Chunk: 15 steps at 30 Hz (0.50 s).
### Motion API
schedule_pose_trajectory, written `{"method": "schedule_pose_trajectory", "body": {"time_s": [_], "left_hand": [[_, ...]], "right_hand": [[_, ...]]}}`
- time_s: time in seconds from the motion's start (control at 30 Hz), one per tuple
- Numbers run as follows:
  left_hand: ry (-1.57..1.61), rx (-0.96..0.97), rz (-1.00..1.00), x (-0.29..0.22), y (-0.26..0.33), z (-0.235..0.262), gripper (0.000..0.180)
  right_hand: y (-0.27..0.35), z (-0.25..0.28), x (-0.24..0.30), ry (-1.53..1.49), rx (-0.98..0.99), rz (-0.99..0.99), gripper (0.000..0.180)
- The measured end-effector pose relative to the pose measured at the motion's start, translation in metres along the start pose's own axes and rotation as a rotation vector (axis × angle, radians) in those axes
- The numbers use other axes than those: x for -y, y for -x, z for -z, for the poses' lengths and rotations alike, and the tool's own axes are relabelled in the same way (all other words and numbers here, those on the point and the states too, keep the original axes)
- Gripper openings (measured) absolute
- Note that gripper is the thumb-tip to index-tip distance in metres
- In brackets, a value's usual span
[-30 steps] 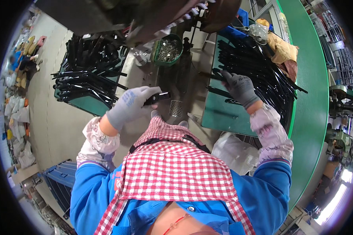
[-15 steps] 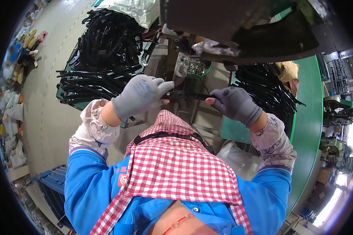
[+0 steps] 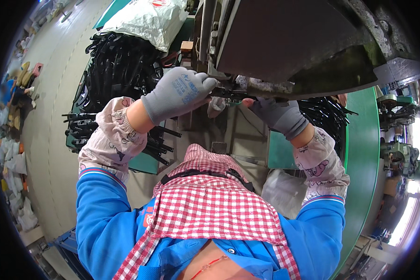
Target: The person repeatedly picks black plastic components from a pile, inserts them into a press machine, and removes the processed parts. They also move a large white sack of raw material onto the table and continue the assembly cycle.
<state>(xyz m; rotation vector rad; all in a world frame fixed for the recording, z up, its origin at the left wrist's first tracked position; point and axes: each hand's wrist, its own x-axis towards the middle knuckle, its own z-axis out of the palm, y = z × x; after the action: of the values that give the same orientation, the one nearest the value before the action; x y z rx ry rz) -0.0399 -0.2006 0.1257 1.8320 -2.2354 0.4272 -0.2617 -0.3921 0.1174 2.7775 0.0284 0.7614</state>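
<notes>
**Both gloved hands hold one black part under the machine head**

The left hand (image 3: 179, 93), in a grey knit glove, is closed around the left end of a slim black metal part (image 3: 228, 93). The right hand (image 3: 277, 114), in a darker grey glove, pinches the part's right end between thumb and fingertips. The part sits between the two hands, just under the lower edge of the large dark machine head (image 3: 294, 42) at the far side of the scene. Its long axis runs left to right, roughly level; which end is the front I cannot tell, since the gloves cover both ends.

Only one part is in the hands. To the far left, a heap of similar black parts (image 3: 119, 70) lies on a green tray (image 3: 142, 163), too tangled to count. A second heap of black parts (image 3: 326, 116) lies to the right on the green table (image 3: 359, 154). One white sack (image 3: 147, 21) rests at the far left, touching the left heap. Two patterned sleeve covers and one red-checked apron (image 3: 210, 205) show near the camera.
</notes>
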Motion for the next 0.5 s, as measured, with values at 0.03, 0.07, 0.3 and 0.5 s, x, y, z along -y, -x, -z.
{"method": "schedule_pose_trajectory", "body": {"time_s": [0.03,0.07,0.3,0.5], "left_hand": [[0.024,0.034,0.010,0.001,-0.001,0.000,0.032],[0.048,0.068,0.020,0.000,-0.002,-0.001,0.033],[0.257,0.128,-0.202,0.032,-0.012,-0.027,0.036],[0.102,0.527,-0.096,0.034,-0.035,-0.014,0.036]], "right_hand": [[-0.001,0.000,-0.002,-0.089,0.115,-0.060,0.046],[-0.003,0.000,-0.003,-0.180,0.230,-0.119,0.047],[0.015,-0.056,-0.025,-0.978,0.881,-0.581,0.047],[-0.015,-0.021,-0.003,-1.291,1.247,-0.887,0.049]]}}
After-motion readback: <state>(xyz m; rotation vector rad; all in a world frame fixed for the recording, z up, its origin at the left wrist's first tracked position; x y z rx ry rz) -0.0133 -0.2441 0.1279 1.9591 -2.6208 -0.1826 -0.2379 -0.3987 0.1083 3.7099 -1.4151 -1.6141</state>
